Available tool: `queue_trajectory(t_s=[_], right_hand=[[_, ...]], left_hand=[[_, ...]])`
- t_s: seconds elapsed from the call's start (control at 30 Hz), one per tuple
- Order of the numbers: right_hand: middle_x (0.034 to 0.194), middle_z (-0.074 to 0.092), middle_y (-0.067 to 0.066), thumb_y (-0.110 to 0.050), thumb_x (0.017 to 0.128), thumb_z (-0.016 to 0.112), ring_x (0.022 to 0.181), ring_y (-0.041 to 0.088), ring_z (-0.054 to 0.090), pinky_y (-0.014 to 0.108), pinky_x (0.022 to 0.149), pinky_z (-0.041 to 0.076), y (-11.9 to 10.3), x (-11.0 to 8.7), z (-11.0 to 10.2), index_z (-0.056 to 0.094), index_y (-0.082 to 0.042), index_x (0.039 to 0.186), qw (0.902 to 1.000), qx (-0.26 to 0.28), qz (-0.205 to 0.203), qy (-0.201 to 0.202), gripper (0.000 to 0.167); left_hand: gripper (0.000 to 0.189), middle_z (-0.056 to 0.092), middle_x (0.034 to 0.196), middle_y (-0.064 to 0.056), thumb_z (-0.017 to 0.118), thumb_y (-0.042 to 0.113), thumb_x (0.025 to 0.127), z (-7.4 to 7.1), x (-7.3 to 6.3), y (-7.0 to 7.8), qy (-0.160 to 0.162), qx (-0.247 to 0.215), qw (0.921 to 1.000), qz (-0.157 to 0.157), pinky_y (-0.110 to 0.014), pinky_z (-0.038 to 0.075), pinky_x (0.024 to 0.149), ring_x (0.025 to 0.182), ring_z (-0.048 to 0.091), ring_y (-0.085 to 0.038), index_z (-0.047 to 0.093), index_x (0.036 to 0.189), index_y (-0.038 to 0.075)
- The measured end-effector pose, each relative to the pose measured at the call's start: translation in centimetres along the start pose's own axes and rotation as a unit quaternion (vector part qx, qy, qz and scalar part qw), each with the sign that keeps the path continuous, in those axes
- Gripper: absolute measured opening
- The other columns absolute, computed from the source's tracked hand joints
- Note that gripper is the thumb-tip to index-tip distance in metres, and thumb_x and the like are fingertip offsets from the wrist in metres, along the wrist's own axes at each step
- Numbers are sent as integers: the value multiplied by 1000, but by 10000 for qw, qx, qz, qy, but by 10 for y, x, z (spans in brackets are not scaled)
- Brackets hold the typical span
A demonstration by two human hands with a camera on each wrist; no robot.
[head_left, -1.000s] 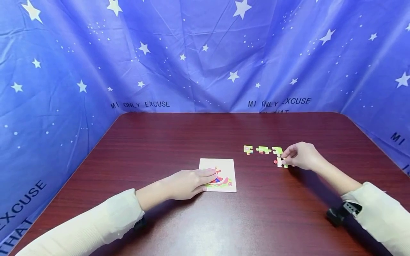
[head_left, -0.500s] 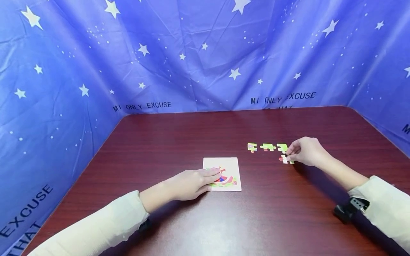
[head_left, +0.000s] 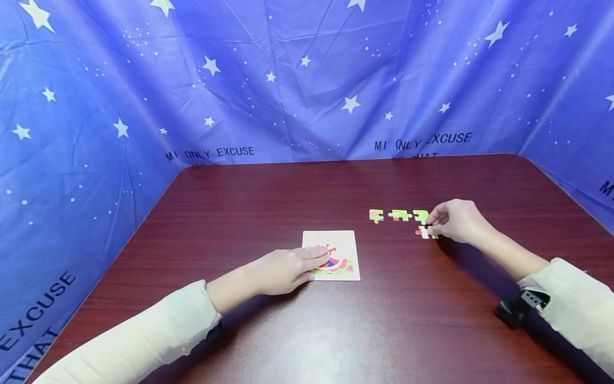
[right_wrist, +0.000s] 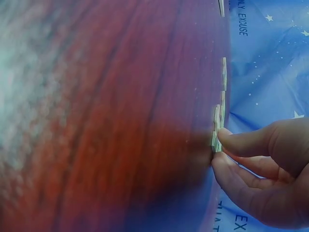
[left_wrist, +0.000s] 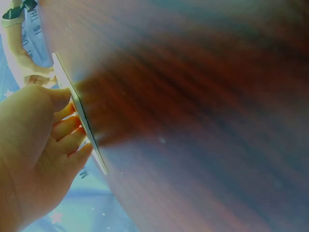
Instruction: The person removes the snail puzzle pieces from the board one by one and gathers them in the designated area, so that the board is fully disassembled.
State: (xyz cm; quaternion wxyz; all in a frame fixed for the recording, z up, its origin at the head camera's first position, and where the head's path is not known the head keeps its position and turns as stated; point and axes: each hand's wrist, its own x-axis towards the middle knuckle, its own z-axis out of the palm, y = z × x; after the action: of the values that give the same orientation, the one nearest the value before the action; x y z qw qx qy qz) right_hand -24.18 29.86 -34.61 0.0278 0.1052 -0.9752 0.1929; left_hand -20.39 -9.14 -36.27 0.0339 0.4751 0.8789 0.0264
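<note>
A pale square puzzle board [head_left: 336, 239] with a colourful picture lies on the table in the head view. Across its left part rests my left hand [head_left: 280, 271], fingers straight, hiding some of the picture. The left wrist view shows that hand's thumb [left_wrist: 59, 99] at the board's edge. Farther right, my right hand [head_left: 460, 221] pinches a red, white and green puzzle piece [head_left: 424, 233] between thumb and fingertips. Just behind that piece is a green corner piece [head_left: 420, 215], in line with another green piece [head_left: 400, 215] and a piece with a pink-purple patch [head_left: 376, 215].
The dark red wooden table [head_left: 268, 202] is glossy, with a bright reflection near its front. A blue star-printed curtain [head_left: 288, 106] surrounds its back and sides. A black wrist device [head_left: 520, 309] sits at the right sleeve.
The head view has shifted slightly. Both hands keep nearly the same places, the left on the board and the right at the same puzzle piece.
</note>
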Motion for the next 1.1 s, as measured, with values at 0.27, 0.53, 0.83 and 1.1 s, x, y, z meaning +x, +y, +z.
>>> queue_trajectory(t_s=[0.27, 0.53, 0.83, 1.1], right_hand=[[70, 71, -2, -17, 75, 79, 64, 5, 61, 27, 67, 44, -3, -3, 6, 72, -6, 81, 9999, 118, 101, -42, 14], [71, 71, -1, -18, 76, 78, 63, 6, 63, 28, 67, 43, -13, -2, -6, 72, -7, 82, 9995, 147, -71, 270, 14], [71, 71, -2, -17, 76, 78, 63, 5, 63, 25, 64, 47, -47, 4, -1, 72, -10, 80, 9981, 317, -499, 201, 11], [70, 72, 0, -13, 75, 79, 62, 6, 65, 19, 62, 50, -77, 10, 20, 71, -8, 78, 9913, 698, -1109, 74, 10]], left_hand=[[50, 42, 153, -2, 54, 24, 98, 4, -6, 0, -39, -59, 10000, 44, -37, 47, 105, 141, 42, -16, 43, 146, 16], [49, 42, 152, -2, 54, 25, 98, 1, -5, 0, 114, -19, 9999, 92, -37, 47, 105, 140, 43, -15, 44, 146, 16], [49, 43, 152, -3, 54, 24, 98, 1, -4, 2, 185, 108, 9997, 128, -36, 47, 105, 140, 43, -16, 44, 145, 15], [49, 41, 153, -1, 53, 24, 98, 1, -5, 3, 79, 137, 9998, 85, -34, 46, 107, 141, 41, -14, 44, 146, 16]])
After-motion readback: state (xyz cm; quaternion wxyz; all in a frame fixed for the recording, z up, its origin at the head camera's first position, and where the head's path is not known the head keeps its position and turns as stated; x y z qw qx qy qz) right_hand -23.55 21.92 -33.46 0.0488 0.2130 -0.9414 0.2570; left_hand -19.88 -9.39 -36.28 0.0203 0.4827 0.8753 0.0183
